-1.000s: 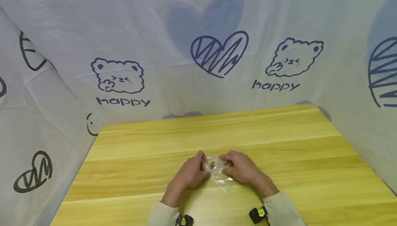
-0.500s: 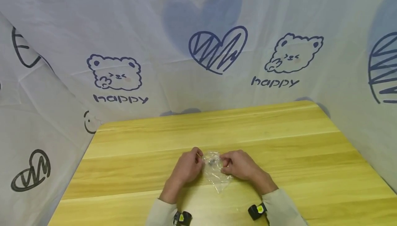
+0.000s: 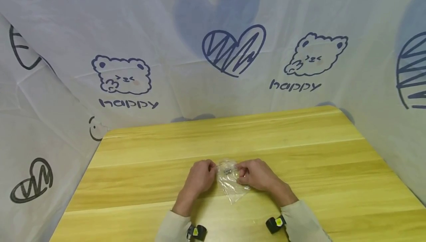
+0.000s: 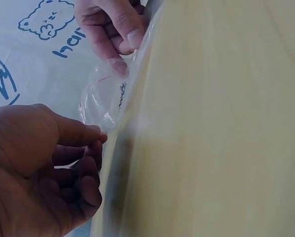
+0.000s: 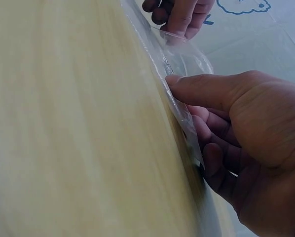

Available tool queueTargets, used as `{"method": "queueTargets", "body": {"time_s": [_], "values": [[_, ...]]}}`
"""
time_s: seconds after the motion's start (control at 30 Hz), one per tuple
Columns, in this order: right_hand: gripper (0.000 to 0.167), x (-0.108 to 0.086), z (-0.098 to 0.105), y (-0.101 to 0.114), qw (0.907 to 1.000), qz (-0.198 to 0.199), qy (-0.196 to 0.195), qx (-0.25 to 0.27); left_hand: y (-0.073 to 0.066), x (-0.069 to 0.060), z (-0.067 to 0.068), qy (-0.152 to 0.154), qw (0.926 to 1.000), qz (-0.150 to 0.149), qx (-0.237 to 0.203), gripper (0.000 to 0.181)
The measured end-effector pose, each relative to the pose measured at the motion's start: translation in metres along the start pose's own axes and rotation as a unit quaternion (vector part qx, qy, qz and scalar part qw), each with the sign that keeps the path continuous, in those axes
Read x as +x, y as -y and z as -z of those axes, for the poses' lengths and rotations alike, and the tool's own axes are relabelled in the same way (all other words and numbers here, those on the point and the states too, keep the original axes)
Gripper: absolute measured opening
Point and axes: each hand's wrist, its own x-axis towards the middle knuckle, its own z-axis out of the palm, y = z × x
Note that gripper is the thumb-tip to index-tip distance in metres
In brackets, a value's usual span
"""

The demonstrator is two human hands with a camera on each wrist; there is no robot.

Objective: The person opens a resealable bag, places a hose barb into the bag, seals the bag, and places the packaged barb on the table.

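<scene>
A clear plastic bag [image 3: 230,188] is stretched between both hands over the table, its lower corner pointing toward the person. Small dark pieces [image 3: 227,171] lie together inside it, too small to identify; in the left wrist view they appear as a short dark row [image 4: 122,94]. My left hand [image 3: 201,175] pinches the bag's upper left edge between thumb and forefinger, the other fingers curled. On the right side, my right hand [image 3: 257,175] grips the bag, thumb [image 5: 197,91] on its near face and fingers behind, partly hidden by the film.
The bag is over a wood-grain table [image 3: 149,183]. A white cloth [image 3: 186,87] printed with hearts and bears hangs behind and at the sides. Each wrist wears a black camera, such as the right one [image 3: 273,225].
My left hand has shifted from beside the dark pieces to the bag's upper left edge. The bag is spread flatter. My right hand keeps its hold. The head view has tilted slightly.
</scene>
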Motion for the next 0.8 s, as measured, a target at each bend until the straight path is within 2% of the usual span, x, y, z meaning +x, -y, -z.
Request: {"method": "queueTargets", "body": {"time_s": [0.13,0.3,0.37,0.43,0.6,0.8], "values": [[0.040,-0.0001,-0.0006,0.0003,0.9998,-0.016,-0.004,-0.004,-0.0004,0.0005,0.0001,-0.002,0.9999,0.008,-0.010,0.019],[0.055,-0.0011,-0.0007,0.0035,0.9970,-0.074,-0.018,0.015,-0.0018,0.0024,0.0018,-0.021,0.9992,0.025,-0.023,0.018],[0.054,-0.0017,-0.0005,0.0046,0.9952,-0.092,-0.024,0.025,-0.0022,0.0032,0.0029,-0.029,0.9989,0.024,-0.029,0.018],[0.046,-0.0022,-0.0005,0.0052,0.9946,-0.097,-0.027,0.027,-0.0027,0.0035,0.0039,-0.037,0.9984,0.020,-0.039,0.018],[0.022,-0.0038,-0.0001,0.0059,0.9978,-0.064,-0.018,0.008,-0.0027,0.0043,0.0052,-0.068,0.9961,0.015,-0.055,0.016],[0.015,-0.0076,0.0051,0.0066,0.9992,-0.033,0.010,0.017,-0.0023,0.0052,0.0073,-0.093,0.9924,0.013,-0.079,0.012]]}}
